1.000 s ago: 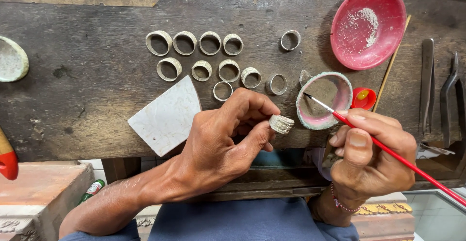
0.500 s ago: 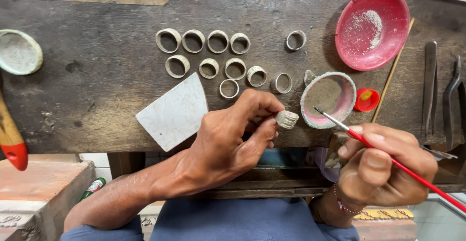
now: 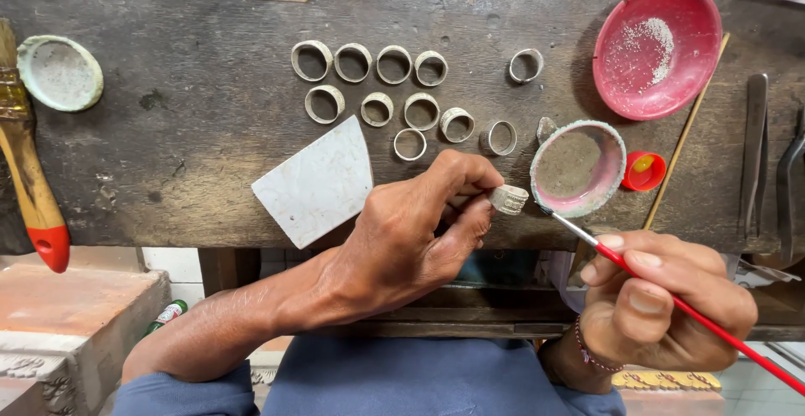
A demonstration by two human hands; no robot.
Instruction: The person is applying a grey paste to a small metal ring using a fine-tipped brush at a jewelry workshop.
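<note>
At the far left of the frame, a red-tipped wooden brush [image 3: 33, 189] and a pale crusted dish [image 3: 59, 72] lie on the dark wooden bench [image 3: 193, 156], well apart from my work. Right of them, the white tile shard [image 3: 319, 183] sits just beside my left hand [image 3: 411, 240]; I judge it the nearest obstacle on that side. Above it, in the upper middle of the frame, rows of grey rings [image 3: 377, 93] stand close together.

My left hand is closed: thumb and forefinger pinch one ring [image 3: 509, 199] at the bench's front edge, near centre. The pinch should stay firm and leave the ring's face exposed.

My right hand [image 3: 662, 299], lower right, is curled shut around the thin red paintbrush [image 3: 671, 294], whose tip meets the ring. Light strokes with the wrist braced seem best.

The pink-rimmed bowl [image 3: 579, 169] lies just behind the brush tip, so I judge reloading needs only a short lift. The small red cap [image 3: 643, 171] and large red dish [image 3: 656, 47] crowd that side; metal tools [image 3: 755, 156] lie at the far right. Free room lies toward me, off the bench edge.
</note>
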